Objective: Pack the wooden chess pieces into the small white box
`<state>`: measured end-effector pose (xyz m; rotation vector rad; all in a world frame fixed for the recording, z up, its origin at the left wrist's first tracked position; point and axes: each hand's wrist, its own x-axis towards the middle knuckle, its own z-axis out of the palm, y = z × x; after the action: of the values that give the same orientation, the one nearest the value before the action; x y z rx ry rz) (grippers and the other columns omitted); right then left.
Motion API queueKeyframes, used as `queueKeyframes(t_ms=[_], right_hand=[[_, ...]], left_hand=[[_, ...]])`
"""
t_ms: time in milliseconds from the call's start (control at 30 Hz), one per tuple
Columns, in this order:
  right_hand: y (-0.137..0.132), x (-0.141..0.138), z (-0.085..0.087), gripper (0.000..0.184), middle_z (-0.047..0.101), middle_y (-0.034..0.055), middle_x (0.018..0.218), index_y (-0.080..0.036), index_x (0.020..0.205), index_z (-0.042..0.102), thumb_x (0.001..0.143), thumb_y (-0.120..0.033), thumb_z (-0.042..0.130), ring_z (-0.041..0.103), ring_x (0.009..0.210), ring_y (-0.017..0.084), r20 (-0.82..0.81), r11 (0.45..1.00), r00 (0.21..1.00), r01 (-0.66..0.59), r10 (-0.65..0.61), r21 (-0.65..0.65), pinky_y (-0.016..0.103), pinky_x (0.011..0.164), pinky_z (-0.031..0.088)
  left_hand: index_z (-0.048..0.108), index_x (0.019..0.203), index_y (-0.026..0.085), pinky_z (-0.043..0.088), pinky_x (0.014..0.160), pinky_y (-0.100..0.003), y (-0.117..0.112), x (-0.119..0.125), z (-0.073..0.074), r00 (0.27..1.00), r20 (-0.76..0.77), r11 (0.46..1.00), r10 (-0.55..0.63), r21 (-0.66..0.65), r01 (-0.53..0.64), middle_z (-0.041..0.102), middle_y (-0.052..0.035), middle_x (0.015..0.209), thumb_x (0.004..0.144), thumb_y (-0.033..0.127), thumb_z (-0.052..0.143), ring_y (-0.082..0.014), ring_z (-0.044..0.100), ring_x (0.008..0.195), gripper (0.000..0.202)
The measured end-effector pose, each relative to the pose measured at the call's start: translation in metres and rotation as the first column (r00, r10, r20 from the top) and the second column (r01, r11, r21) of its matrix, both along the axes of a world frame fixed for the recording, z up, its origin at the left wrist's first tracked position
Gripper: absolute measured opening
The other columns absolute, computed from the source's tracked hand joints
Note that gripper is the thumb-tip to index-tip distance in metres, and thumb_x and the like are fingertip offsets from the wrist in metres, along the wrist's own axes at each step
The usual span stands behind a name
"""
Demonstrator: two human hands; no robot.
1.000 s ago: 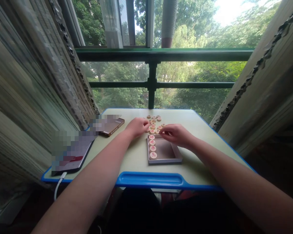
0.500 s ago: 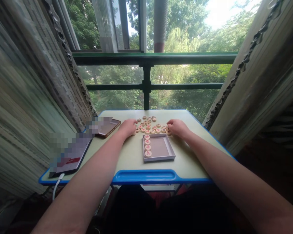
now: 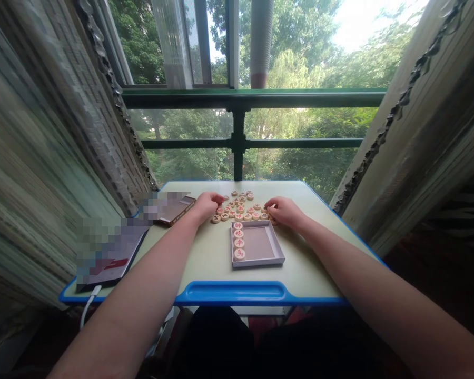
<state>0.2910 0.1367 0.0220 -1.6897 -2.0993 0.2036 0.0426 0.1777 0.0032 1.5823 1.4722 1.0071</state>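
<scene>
Several round wooden chess pieces (image 3: 239, 206) with red or black characters lie in a loose pile on the pale table (image 3: 217, 258). A shallow grey box (image 3: 264, 245) sits just in front of the pile, with a column of red-marked pieces (image 3: 239, 241) along its left wall. My left hand (image 3: 206, 205) rests at the left edge of the pile, fingers curled over the pieces. My right hand (image 3: 283, 211) rests at the pile's right edge beside the box's far right corner, fingers curled down onto pieces. What either hand grips is hidden.
A brown box lid (image 3: 174, 208) lies at the left of the table. A dark tablet (image 3: 110, 252) with a white cable (image 3: 87, 305) sits at the near left corner. A blue moulded tray edge (image 3: 237, 292) runs along the front. Green window rails (image 3: 237, 139) and curtains hem in the table.
Both hands moved apart from the pile's middle and box corner to its left and right edges. The pile now lies spread in a wider row. The camera view shifted slightly.
</scene>
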Motion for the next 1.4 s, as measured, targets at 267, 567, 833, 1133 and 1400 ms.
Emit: queueKeyframes(t_ms=[267,567,833,1133,1400], right_hand=[[0.008,0.0,-0.007,0.025,0.065,0.0088,0.099,-0.014,0.095,0.068,0.08,-0.017,0.048,0.058,0.09,0.016,-0.027,0.998,0.998,-0.064,0.064,0.028,0.024,0.083,0.041],[0.009,0.001,-0.01,0.023,0.063,0.0079,0.097,-0.015,0.092,0.068,0.081,-0.019,0.049,0.058,0.087,0.015,-0.04,0.997,0.997,-0.067,0.068,0.042,0.024,0.082,0.041],[-0.011,-0.01,0.003,0.021,0.067,0.0083,0.092,-0.017,0.087,0.07,0.081,-0.028,0.053,0.054,0.09,0.021,0.039,0.934,0.952,-0.304,0.303,0.186,0.034,0.085,0.039],[-0.026,-0.024,0.006,0.015,0.066,0.0063,0.079,-0.015,0.083,0.069,0.072,-0.01,0.059,0.056,0.076,0.015,0.049,0.824,0.831,-0.556,0.555,0.11,0.026,0.073,0.044],[-0.033,-0.022,0.01,0.017,0.064,0.0034,0.071,-0.017,0.075,0.068,0.068,-0.006,0.058,0.054,0.071,0.015,0.069,0.804,0.813,-0.582,0.578,0.125,0.026,0.071,0.044]], left_hand=[[0.067,0.086,0.014,0.05,0.07,-0.026,-0.012,0.006,0.011,0.99,-0.137,0.995,0.017,0.096,-0.003,0.068,-0.0097,0.097,0.064,0.007,0.05,-0.0177,0.062,0.086,0.028],[0.067,0.063,0.019,0.041,0.056,-0.025,-0.037,0.009,0.033,0.629,-0.77,0.99,0.105,0.139,0.005,0.068,-0.01,0.067,0.062,0.055,0.06,-0.0221,0.061,0.068,0.037],[0.067,0.066,0.019,0.04,0.056,-0.027,-0.034,0.008,0.03,0.675,-0.736,0.99,0.051,0.126,0.063,0.068,-0.0082,0.069,0.065,0.043,0.06,-0.0211,0.06,0.067,0.025],[0.067,0.085,0.016,0.047,0.07,-0.028,-0.026,0.009,0.025,0.851,-0.518,0.926,0.083,0.356,0.126,0.068,-0.0057,0.085,0.064,0.025,0.061,-0.0173,0.061,0.073,0.024],[0.066,0.087,0.012,0.05,0.066,-0.027,-0.039,0.021,0.031,0.946,-0.29,0.924,-0.147,0.3,0.236,0.066,-0.0072,0.086,0.063,0.027,0.068,-0.0143,0.06,0.069,0.028]])
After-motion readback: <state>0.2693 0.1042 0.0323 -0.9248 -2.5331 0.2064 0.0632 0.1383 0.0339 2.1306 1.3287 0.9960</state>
